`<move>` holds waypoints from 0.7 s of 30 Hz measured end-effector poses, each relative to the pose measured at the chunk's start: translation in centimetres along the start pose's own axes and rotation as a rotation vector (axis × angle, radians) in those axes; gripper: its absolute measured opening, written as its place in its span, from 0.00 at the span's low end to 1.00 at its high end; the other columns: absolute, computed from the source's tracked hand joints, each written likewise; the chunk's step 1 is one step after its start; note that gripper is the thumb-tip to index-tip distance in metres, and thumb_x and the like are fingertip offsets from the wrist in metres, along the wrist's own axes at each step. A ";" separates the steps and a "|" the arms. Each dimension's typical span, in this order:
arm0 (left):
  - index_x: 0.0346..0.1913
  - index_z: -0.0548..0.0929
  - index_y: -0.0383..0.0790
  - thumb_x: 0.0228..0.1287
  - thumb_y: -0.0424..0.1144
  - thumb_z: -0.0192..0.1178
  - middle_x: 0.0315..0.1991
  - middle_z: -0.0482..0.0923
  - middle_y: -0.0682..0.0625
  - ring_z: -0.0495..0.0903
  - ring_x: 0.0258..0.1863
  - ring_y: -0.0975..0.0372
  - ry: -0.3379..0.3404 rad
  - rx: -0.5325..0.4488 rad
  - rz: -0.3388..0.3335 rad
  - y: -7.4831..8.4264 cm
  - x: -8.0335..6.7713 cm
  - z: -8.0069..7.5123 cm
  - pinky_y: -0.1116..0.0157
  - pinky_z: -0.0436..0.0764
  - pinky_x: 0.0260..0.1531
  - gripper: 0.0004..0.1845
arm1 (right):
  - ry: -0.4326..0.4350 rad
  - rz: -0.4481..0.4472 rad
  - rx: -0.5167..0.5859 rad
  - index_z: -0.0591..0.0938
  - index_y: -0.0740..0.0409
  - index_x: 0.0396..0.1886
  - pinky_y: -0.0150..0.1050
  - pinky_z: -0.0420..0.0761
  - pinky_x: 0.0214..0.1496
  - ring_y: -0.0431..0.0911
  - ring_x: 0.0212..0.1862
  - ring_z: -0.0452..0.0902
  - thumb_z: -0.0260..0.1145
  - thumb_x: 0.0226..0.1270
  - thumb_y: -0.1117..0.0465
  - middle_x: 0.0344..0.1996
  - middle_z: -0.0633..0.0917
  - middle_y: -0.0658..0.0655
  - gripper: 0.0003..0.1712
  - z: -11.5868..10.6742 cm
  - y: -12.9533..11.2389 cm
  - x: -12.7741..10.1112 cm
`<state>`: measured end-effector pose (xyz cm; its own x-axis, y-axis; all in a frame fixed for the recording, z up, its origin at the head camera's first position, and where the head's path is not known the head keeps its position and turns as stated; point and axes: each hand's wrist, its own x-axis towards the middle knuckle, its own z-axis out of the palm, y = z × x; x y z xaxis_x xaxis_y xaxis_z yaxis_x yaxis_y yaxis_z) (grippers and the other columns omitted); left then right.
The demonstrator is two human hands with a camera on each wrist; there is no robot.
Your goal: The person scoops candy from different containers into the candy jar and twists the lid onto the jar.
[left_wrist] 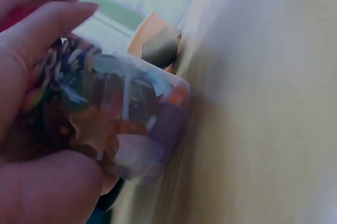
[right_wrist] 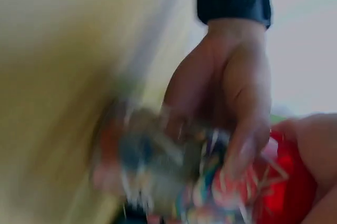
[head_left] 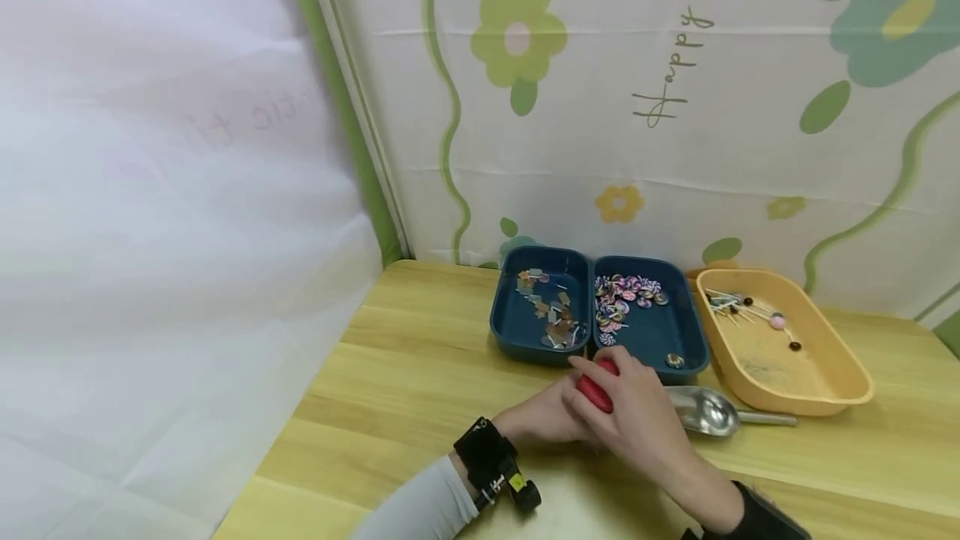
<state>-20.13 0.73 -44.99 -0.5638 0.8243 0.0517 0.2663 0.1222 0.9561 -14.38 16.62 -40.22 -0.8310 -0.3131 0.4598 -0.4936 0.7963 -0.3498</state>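
Sitting well beyond both hands, against the flowered backdrop: a yellow tray [head_left: 825, 382] with a few sticks and beads, and a blue two-part tray [head_left: 592, 311], star-shaped bits in one half, striped discs in the other, both halves thinning out. Lying just past the right hand [head_left: 637, 419] on the wooden table [head_left: 390, 382]: a metal scoop [head_left: 712, 413], released and idle. Gripping a clear jar [left_wrist: 126, 124] between them, low over the table: left hand [head_left: 543, 419] curling fingers and thumb round the body, right hand closing round the red lid [head_left: 597, 390] at the end facing the trays. Judging by the wrist views, filling looking largely done, the jar showing packed with stars, discs and sticks right up to its wall; capping seeming to be the step in hand, with tightening and setting down probably remaining. Hard to tell whether the lid is seated fully or only resting on the mouth, fingers covering the joint. Blurring heavily in the right wrist view, contents reading only as coloured streaks. Hiding most of the jar in the head view, both hands overlapping. Cutting off the right forearm at the lower edge.
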 end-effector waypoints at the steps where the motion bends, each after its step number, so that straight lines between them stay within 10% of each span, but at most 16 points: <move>1: 0.75 0.63 0.52 0.64 0.33 0.71 0.64 0.72 0.60 0.76 0.54 0.72 0.003 0.021 0.006 -0.1 0.0 0.2 0.70 0.80 0.54 0.41 | 0.032 0.033 0.047 0.89 0.43 0.53 0.45 0.74 0.40 0.49 0.43 0.76 0.72 0.67 0.48 0.46 0.83 0.52 0.17 0.2 -0.2 -0.3; 5: 0.71 0.68 0.48 0.61 0.30 0.72 0.61 0.73 0.61 0.76 0.53 0.73 -0.061 -0.012 -0.010 -0.2 0.0 -0.1 0.70 0.79 0.56 0.38 | 0.100 -0.143 0.267 0.91 0.43 0.45 0.40 0.79 0.40 0.44 0.46 0.77 0.75 0.61 0.60 0.45 0.85 0.46 0.13 0.8 0.8 -0.4; 12: 0.63 0.73 0.43 0.60 0.26 0.70 0.52 0.77 0.59 0.78 0.46 0.71 -0.224 -0.190 -0.085 1.7 -0.8 -1.3 0.68 0.81 0.53 0.30 | -0.077 -0.583 0.583 0.90 0.43 0.47 0.35 0.80 0.47 0.44 0.51 0.77 0.76 0.54 0.68 0.49 0.84 0.48 0.22 0.9 3.6 1.1; 16: 0.67 0.70 0.42 0.61 0.28 0.70 0.56 0.74 0.59 0.76 0.49 0.72 -0.192 -0.086 -0.038 2.3 -0.6 -1.4 0.68 0.80 0.55 0.32 | 0.008 -0.499 0.464 0.90 0.42 0.46 0.36 0.80 0.44 0.42 0.49 0.77 0.76 0.54 0.66 0.48 0.85 0.47 0.20 0.9 3.2 0.8; 21: 0.74 0.64 0.45 0.63 0.30 0.71 0.64 0.70 0.57 0.73 0.55 0.72 -0.062 0.031 0.014 1.2 0.1 -0.1 0.71 0.77 0.58 0.39 | 0.160 -0.149 0.197 0.91 0.46 0.41 0.43 0.79 0.37 0.44 0.44 0.75 0.74 0.58 0.61 0.44 0.85 0.48 0.11 1.2 1.0 -0.6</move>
<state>-19.95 0.95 -43.78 -0.5103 0.8588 0.0460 0.2988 0.1269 0.9458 -14.69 17.01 -41.83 -0.7021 -0.3212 0.6356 -0.6606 0.6271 -0.4128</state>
